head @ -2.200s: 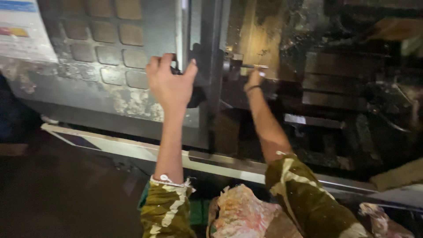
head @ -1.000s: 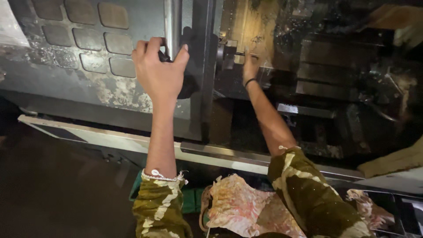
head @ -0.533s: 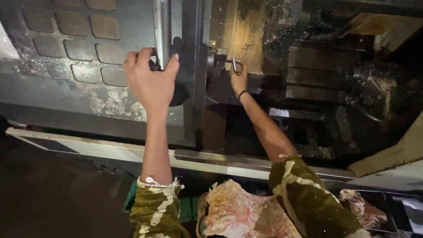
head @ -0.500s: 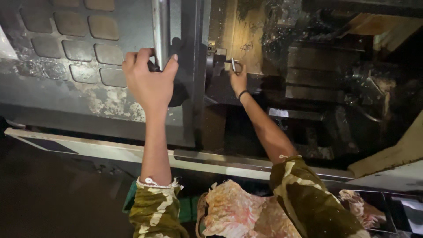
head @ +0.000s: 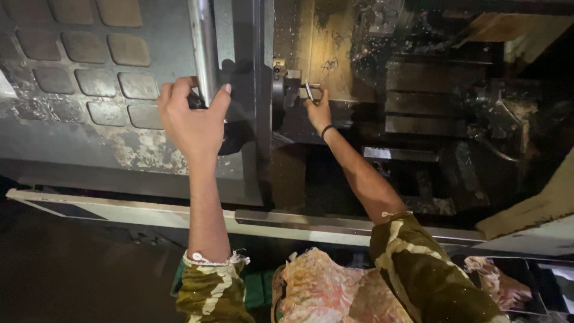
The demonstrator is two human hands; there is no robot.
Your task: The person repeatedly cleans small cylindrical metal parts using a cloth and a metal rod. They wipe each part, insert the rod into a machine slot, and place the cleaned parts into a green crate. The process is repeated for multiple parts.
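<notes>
Steel bar handle (head: 204, 54) runs upright along the edge of the grey machine door (head: 89, 119), whose paint is worn and flaking low down. Left hand (head: 192, 116) has its grip closed round this handle, fingers wrapped behind it and thumb across the front. Right hand (head: 318, 106) reaches past the door edge into the dark machine bay, its grip pinched shut on a thin metal piece (head: 308, 91) that sits at the round chuck (head: 286, 96), just beside the door edge. A dark band circles the right wrist. Room about the right hand is tight on the left, against door and chuck; open dark space lies to its right. Below both arms a bright rail (head: 311, 222) crosses the frame, with a stained cloth (head: 326, 293) beneath it
</notes>
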